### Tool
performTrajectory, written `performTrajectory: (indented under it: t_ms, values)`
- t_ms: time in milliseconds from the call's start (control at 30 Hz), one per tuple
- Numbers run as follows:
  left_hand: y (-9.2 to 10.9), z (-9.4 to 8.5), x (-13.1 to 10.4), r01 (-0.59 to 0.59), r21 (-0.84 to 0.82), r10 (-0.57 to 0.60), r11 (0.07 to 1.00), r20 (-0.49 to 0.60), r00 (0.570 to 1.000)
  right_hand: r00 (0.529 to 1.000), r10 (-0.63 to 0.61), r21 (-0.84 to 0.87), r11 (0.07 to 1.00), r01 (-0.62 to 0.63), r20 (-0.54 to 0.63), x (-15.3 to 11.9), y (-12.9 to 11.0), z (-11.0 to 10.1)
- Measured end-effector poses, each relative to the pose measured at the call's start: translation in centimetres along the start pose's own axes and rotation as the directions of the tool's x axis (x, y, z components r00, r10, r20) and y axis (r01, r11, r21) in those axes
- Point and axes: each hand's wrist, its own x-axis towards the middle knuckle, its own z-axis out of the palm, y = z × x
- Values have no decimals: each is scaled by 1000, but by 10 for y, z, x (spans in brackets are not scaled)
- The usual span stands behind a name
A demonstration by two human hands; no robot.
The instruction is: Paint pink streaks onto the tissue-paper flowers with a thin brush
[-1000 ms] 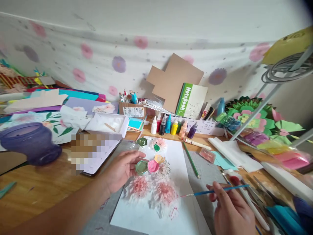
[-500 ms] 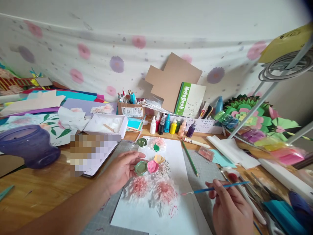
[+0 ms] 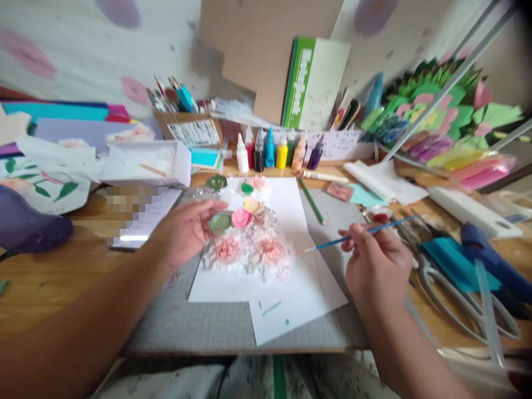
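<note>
My right hand [image 3: 376,257] grips a thin blue paintbrush [image 3: 344,239], its pinkish tip pointing left above the white paper [image 3: 233,288]. My left hand [image 3: 187,230] is at the left edge of the paper, fingers round the side of a clear paint palette with an olive-green well [image 3: 220,223], a pink well [image 3: 242,218] and a yellow one [image 3: 253,205]. Just below the palette lie two ruffled white flowers with pink centres, the left one [image 3: 226,249] and the right one [image 3: 271,252]. A further ruffled flower [image 3: 265,220] sits partly behind the palette.
Paint bottles [image 3: 281,152] stand in a row at the back, before a notebook [image 3: 313,83]. A green pencil [image 3: 312,200] lies right of the paper. Scissors [image 3: 453,293] and a blue glue gun [image 3: 494,257] are at the far right; a purple vase [image 3: 33,221] is at the left.
The view has tilted down, so the desk's front edge and a second sheet's green marks now show. Both hands keep their holds; the brush tip stays right of the flowers.
</note>
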Motion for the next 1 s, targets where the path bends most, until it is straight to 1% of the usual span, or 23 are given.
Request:
performTrajectory:
  t_ms: [67, 233, 333, 467, 633, 833, 1000]
  values:
    - [-1, 1, 4, 4, 16, -4, 1000, -10, 1000, 999, -36, -47, 998, 37, 30, 2, -3, 2]
    - [0, 1, 6, -23, 39, 25, 999, -27, 999, 990, -52, -157, 985, 73, 132, 1, -3, 2]
    - [1, 2, 5, -46, 41, 47, 998, -27, 999, 985, -60, -233, 968, 97, 162, -1, -3, -1]
    - [3, 3, 2, -34, 54, 35, 998, -19, 999, 981, -41, -306, 947, 99, 191, -2, -4, -2]
    - [4, 4, 0, -19, 70, 21, 997, -33, 999, 981, -27, -342, 935, 93, 192, -1, -5, -2]
    - [5, 5, 0, -5, 58, 9, 998, -73, 997, 983, -58, -301, 947, 109, 174, -1, -4, -3]
    - [7, 9, -2, 16, 61, -10, 998, -93, 996, 967, -23, -378, 918, 121, 255, -1, -4, -3]
